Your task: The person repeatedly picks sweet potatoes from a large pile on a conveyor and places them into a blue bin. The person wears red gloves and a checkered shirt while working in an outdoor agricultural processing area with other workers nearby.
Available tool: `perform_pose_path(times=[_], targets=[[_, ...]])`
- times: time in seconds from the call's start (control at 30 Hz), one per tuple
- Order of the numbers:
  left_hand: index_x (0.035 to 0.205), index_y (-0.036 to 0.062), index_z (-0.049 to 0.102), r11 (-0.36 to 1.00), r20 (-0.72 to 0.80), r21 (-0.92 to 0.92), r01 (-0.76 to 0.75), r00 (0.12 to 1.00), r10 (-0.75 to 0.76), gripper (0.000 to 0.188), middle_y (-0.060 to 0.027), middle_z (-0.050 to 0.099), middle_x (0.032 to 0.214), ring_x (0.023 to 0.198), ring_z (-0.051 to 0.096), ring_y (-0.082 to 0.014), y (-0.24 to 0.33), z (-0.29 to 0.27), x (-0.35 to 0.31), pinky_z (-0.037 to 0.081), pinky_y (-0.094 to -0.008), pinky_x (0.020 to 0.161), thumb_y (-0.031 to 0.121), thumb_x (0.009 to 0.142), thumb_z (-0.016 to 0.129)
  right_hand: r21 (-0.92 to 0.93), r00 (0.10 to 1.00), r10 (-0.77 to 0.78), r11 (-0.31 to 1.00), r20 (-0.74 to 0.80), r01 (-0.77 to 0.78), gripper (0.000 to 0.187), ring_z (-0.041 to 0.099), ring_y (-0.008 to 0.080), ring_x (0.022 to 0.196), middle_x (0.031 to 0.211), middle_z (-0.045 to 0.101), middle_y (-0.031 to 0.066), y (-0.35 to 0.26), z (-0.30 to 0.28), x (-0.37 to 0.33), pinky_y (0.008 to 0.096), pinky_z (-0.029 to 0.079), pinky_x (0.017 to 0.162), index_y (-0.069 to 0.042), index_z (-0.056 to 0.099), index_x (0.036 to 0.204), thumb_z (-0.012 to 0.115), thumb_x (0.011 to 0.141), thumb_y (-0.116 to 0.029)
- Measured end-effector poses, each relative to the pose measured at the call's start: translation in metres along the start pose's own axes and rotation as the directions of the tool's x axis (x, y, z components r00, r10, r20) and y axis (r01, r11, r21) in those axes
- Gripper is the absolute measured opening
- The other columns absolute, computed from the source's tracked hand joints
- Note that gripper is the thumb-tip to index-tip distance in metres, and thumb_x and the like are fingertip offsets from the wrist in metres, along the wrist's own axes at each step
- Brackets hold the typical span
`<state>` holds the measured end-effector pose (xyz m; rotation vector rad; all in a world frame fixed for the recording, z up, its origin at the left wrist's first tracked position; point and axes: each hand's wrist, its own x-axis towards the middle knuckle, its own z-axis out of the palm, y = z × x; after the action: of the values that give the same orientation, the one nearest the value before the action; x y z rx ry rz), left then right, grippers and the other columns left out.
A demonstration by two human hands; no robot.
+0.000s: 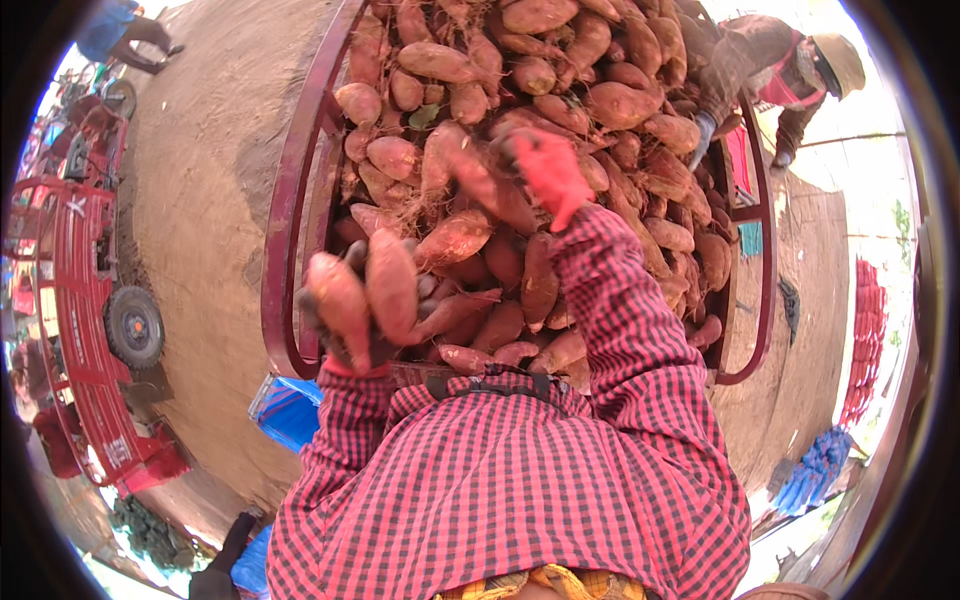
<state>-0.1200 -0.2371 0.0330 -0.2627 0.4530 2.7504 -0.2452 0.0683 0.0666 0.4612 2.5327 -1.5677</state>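
Note:
A heap of reddish sweet potatoes [440,62] with thin roots fills the bed in front of me. At the near left corner of the heap, my left hand [372,352], in a dark-fingered glove, is closed on two sweet potatoes [391,286] held side by side. Much of that hand is hidden behind them. My right hand [550,165], in a red glove with dark fingertips, reaches over the middle of the heap. Its fingers are curled at a sweet potato [485,180] that is blurred by motion and seems to be in its grip.
Dark red metal rails [283,215] border the heap. Another person [790,75] in a hat leans at the far right, a gloved hand [703,135] on the heap's edge. A red cargo vehicle [80,300] stands left. A blue container [288,410] sits below the near left corner.

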Motion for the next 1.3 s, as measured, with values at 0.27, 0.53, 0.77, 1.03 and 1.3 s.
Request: perform_pose_path(times=[0.27, 0.53, 0.77, 1.03, 1.3], targets=[[0.080, 0.0092, 0.051, 0.828, -0.181, 0.241, -0.506, 0.815, 0.550, 0.040, -0.0226, 0.059, 0.078, 0.068, 0.057, -0.0362, 0.103, -0.080, -0.139, 0.049, -0.0499, 0.065, 0.045, 0.097, 0.056, -0.837, 0.972, 0.010, 0.509, 0.236, 0.198, 0.066, 0.061, 0.0346, 0.128, 0.135, 0.067, 0.0186, 0.043, 0.001, 0.054, 0.0443, 0.046, 0.107, -0.007, 0.062, 0.137, 0.055, 0.096, -0.058], [0.070, 0.0092, 0.050, 0.753, -0.241, 0.432, -0.497, 0.740, 0.627, 0.042, -0.0232, 0.056, 0.071, 0.059, 0.054, -0.0371, 0.097, -0.225, -0.256, 0.048, -0.0516, 0.056, 0.043, 0.094, 0.057, -0.703, 0.950, 0.085, 0.694, 0.299, 0.159, 0.094, 0.060, 0.0377, 0.129, 0.136, 0.064, 0.0260, 0.032, 0.002, 0.060, 0.0444, 0.047, 0.106, 0.003, 0.062, 0.136, 0.077, 0.074, -0.065], [0.083, 0.0133, 0.060, 0.958, -0.930, 0.249, -0.146, 0.240, 0.278, 0.029, -0.0111, 0.062, 0.073, 0.057, 0.055, -0.0278, 0.078, -0.324, -0.239, 0.047, -0.0434, 0.051, 0.033, 0.101, 0.050, 0.479, 0.935, -0.060, 0.869, 0.350, -0.124, 0.059, 0.067, 0.0328, 0.111, 0.119, 0.070, 0.0212, 0.048, -0.049, -0.007, 0.0371, 0.053, 0.096, 0.001, 0.063, 0.133, 0.078, 0.085, -0.030], [0.149, 0.0086, 0.051, 0.886, 0.264, 0.346, -0.308, 0.938, 0.223, 0.059, -0.0126, 0.062, 0.141, 0.116, 0.065, -0.0247, 0.067, -0.031, -0.060, 0.055, -0.0452, 0.097, 0.051, 0.107, 0.047, 0.041, 0.829, -0.552, 0.834, 0.090, 0.550, 0.039, 0.058, 0.0265, 0.130, 0.139, 0.061, 0.0160, 0.020, -0.043, -0.075, 0.0376, 0.046, 0.110, -0.002, 0.056, 0.142, 0.049, 0.108, -0.019], [0.138, 0.0036, 0.053, 0.946, 0.042, 0.139, 0.292, 0.953, -0.300, 0.069, -0.0131, 0.067, 0.114, 0.097, 0.067, -0.0307, -0.057, 0.015, 0.073, 0.057, -0.0463, 0.085, 0.057, 0.095, 0.063, -0.198, 0.788, -0.602, 0.794, -0.129, 0.575, 0.042, 0.062, 0.0441, 0.112, 0.118, 0.065, 0.0252, -0.028, 0.000, 0.013, 0.0505, 0.050, 0.097, -0.002, 0.059, 0.126, 0.064, 0.094, -0.027]])
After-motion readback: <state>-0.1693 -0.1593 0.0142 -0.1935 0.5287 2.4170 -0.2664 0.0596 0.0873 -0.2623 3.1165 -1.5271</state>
